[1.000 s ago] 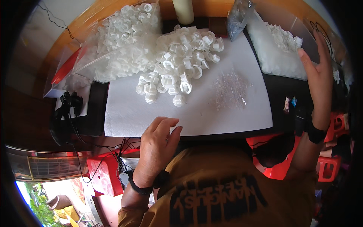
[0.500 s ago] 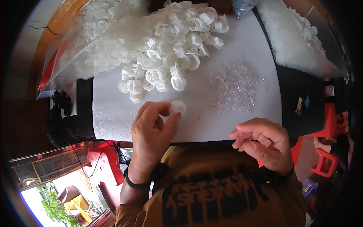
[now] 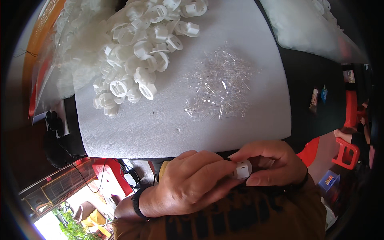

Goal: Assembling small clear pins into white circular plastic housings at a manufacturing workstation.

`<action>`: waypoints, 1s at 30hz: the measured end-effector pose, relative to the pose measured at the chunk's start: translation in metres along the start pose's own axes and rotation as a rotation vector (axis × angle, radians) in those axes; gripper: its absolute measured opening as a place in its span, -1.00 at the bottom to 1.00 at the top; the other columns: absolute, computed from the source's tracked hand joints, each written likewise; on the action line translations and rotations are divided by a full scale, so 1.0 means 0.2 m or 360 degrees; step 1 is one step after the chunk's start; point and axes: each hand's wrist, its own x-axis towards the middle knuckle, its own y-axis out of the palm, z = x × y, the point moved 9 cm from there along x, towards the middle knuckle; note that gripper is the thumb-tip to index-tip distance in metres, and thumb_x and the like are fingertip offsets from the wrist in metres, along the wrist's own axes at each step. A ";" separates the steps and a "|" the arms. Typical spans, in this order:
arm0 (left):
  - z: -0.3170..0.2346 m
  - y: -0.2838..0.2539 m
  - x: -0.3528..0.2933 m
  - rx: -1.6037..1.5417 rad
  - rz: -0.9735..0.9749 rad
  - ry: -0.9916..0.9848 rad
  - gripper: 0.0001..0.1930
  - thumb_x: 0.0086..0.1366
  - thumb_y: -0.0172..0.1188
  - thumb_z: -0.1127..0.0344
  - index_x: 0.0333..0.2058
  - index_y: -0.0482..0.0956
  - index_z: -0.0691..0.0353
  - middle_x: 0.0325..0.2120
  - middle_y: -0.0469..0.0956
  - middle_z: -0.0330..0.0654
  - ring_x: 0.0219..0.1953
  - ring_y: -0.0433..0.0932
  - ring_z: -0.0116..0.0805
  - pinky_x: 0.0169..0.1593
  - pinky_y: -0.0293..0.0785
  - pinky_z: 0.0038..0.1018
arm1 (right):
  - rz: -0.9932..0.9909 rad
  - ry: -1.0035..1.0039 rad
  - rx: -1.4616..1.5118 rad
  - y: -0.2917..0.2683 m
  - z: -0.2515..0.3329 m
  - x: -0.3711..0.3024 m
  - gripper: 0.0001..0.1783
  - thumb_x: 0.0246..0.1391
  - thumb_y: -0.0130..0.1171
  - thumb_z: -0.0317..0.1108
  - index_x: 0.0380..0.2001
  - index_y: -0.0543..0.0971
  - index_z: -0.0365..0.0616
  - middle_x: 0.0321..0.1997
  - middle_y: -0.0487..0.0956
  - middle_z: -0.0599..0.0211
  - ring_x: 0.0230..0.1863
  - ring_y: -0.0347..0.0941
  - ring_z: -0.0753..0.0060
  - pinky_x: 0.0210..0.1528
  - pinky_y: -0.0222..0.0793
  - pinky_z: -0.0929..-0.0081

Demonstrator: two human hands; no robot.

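A small round white plastic fitting (image 3: 243, 170) with a raised, slotted block is held in front of my body, just past the near table edge. My left hand (image 3: 192, 180) pinches it from the left, its fingertips partly hidden behind the fitting. From the right, the thumb and forefinger of my right hand (image 3: 274, 162) close around the same piece. Whether a clear pin is also between the fingers cannot be made out. Beyond my hands lies a loose heap of thin clear plastic pins (image 3: 224, 86). Up and to the left spreads a pile of similar white fittings (image 3: 144, 50).
A pale foam sheet (image 3: 132, 138) covers the dark table (image 3: 308, 72). Clear bags of white parts stand at the left (image 3: 76, 52) and far right. Small wrapped packets (image 3: 314, 99) lie on the right side. Red stools (image 3: 346, 154) and another person's leg show beyond.
My left hand has carried the white fitting toward my body and to the right. My right hand has closed in, and both now meet at it. The view has shifted.
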 end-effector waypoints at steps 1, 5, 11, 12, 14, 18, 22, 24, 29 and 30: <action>0.00 0.01 0.02 -0.0005 0.0015 0.0004 -0.65 -0.09 0.46 0.40 -0.29 0.54 0.29 -0.41 0.51 -0.10 -0.49 0.56 -0.30 -0.49 0.47 -0.49 | -0.0058 0.0043 0.0149 -0.02 -0.01 -0.01 -0.59 0.11 0.17 -0.51 0.05 0.43 -0.29 -0.17 0.51 0.42 -0.26 0.39 0.76 -0.25 0.30 0.75; -0.03 0.06 0.07 -0.0049 0.0044 0.0029 -0.66 -0.06 0.45 0.38 -0.29 0.54 0.29 -0.45 0.52 -0.11 -0.50 0.55 -0.32 -0.49 0.45 -0.50 | -0.0122 0.0087 0.0129 -0.08 -0.01 -0.06 -0.61 0.09 0.18 -0.51 0.02 0.45 -0.29 -0.14 0.53 0.37 -0.22 0.43 0.71 -0.18 0.34 0.70; 0.00 0.02 0.15 0.0009 -0.0101 0.0009 -0.75 0.02 0.37 0.45 -0.31 0.54 0.33 -0.54 0.50 -0.16 -0.55 0.51 -0.37 -0.52 0.38 -0.56 | -0.0101 -0.0434 -0.0212 -0.14 0.15 -0.12 -0.60 0.07 0.17 -0.55 0.01 0.42 -0.33 -0.09 0.53 0.15 -0.11 0.47 0.53 -0.11 0.38 0.56; 0.02 0.03 0.17 0.0164 -0.0112 -0.0066 -0.78 0.03 0.35 0.48 -0.32 0.54 0.32 -0.54 0.51 -0.15 -0.56 0.50 -0.38 -0.51 0.38 -0.55 | -0.0195 -0.0454 -0.0010 -0.16 0.16 -0.13 -0.63 0.08 0.15 -0.56 -0.01 0.42 -0.34 -0.07 0.52 0.09 -0.08 0.47 0.47 -0.09 0.39 0.52; 0.04 0.05 0.22 0.0403 -0.0145 -0.0155 -0.84 0.04 0.30 0.52 -0.36 0.54 0.30 -0.54 0.51 -0.11 -0.57 0.51 -0.33 -0.51 0.40 -0.49 | -0.0288 -0.0562 0.0197 -0.21 0.17 -0.14 -0.66 0.09 0.11 -0.57 -0.04 0.41 -0.33 0.00 0.47 -0.05 -0.02 0.47 0.32 -0.02 0.44 0.37; 0.10 0.10 0.27 0.0637 -0.0085 -0.0224 -0.86 0.03 0.29 0.50 -0.41 0.53 0.28 -0.55 0.50 -0.10 -0.56 0.54 -0.16 -0.49 0.44 -0.39 | -0.0392 -0.0585 0.0289 -0.23 0.19 -0.15 -0.67 0.09 0.13 -0.54 -0.06 0.39 -0.30 0.04 0.43 -0.10 -0.02 0.47 0.32 -0.01 0.48 0.31; 0.11 0.12 0.28 0.0758 -0.0108 -0.0288 -0.86 0.02 0.30 0.47 -0.43 0.52 0.26 -0.56 0.49 -0.13 -0.56 0.53 -0.17 -0.49 0.44 -0.39 | -0.0402 -0.0545 0.0371 -0.26 0.17 -0.15 -0.68 0.06 0.18 -0.48 -0.12 0.38 -0.26 0.02 0.44 -0.08 -0.09 0.50 0.35 -0.06 0.54 0.32; 0.10 0.13 0.29 0.0834 -0.0119 -0.0290 -0.86 0.02 0.32 0.45 -0.43 0.52 0.24 -0.58 0.48 -0.14 -0.57 0.53 -0.17 -0.50 0.43 -0.38 | -0.0405 -0.0588 0.0352 -0.27 0.17 -0.15 -0.69 0.05 0.19 -0.47 -0.13 0.39 -0.25 0.00 0.45 -0.06 -0.12 0.51 0.35 -0.09 0.55 0.34; 0.05 0.13 0.31 0.0881 -0.0141 -0.0178 -0.87 0.01 0.29 0.45 -0.42 0.54 0.21 -0.54 0.48 -0.17 -0.56 0.52 -0.21 -0.49 0.42 -0.39 | -0.0628 -0.0704 0.0260 -0.34 0.20 -0.17 -0.64 0.00 0.26 -0.38 -0.15 0.40 -0.24 -0.10 0.49 0.00 -0.32 0.54 0.33 -0.27 0.55 0.41; 0.01 0.13 0.31 0.0917 -0.0140 -0.0066 -0.86 -0.01 0.28 0.48 -0.41 0.55 0.20 -0.49 0.48 -0.19 -0.54 0.52 -0.25 -0.46 0.42 -0.40 | -0.0627 -0.0708 0.0260 -0.34 0.20 -0.17 -0.64 0.00 0.26 -0.38 -0.15 0.40 -0.24 -0.10 0.49 0.00 -0.32 0.54 0.33 -0.27 0.55 0.41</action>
